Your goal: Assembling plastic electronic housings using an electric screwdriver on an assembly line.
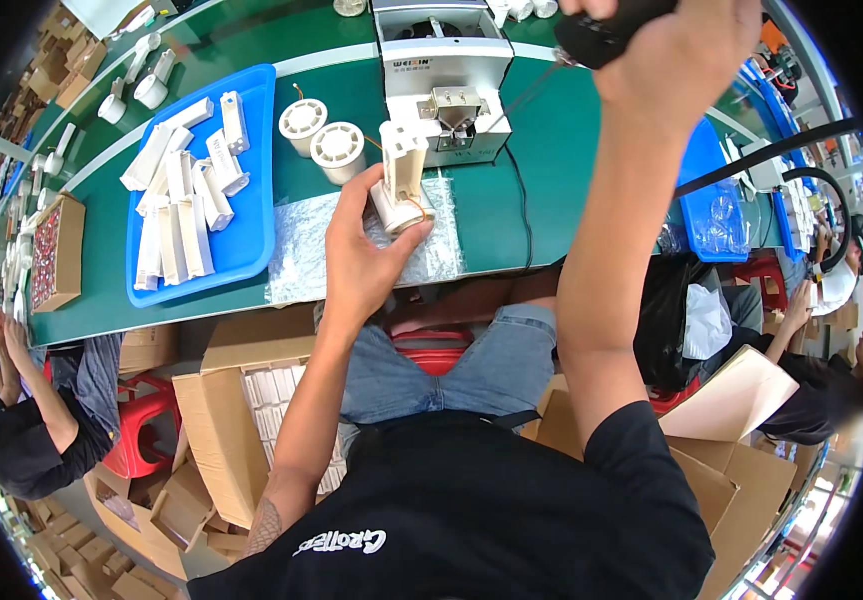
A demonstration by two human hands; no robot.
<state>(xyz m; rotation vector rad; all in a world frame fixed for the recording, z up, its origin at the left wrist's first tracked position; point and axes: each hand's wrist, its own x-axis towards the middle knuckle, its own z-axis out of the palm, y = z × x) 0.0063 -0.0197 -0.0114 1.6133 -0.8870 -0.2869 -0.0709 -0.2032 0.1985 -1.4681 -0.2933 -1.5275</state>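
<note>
My left hand grips a white plastic part with a round base and an upright, squarish post, held over the near edge of the table. A thin orange wire lies across its base. Raised at the upper right, my right hand is closed around a black screwdriver, whose thin shaft points down and left. The hand partly hides the tool's body. Beside the held part stand two round white plastic pieces, a nearer one and a farther one, with orange wires.
A blue tray of long white housings lies left. Bubble wrap covers the table's near edge. A grey-white machine stands at the back, its black cable trailing nearer. Another blue tray is right; open cartons flank my legs.
</note>
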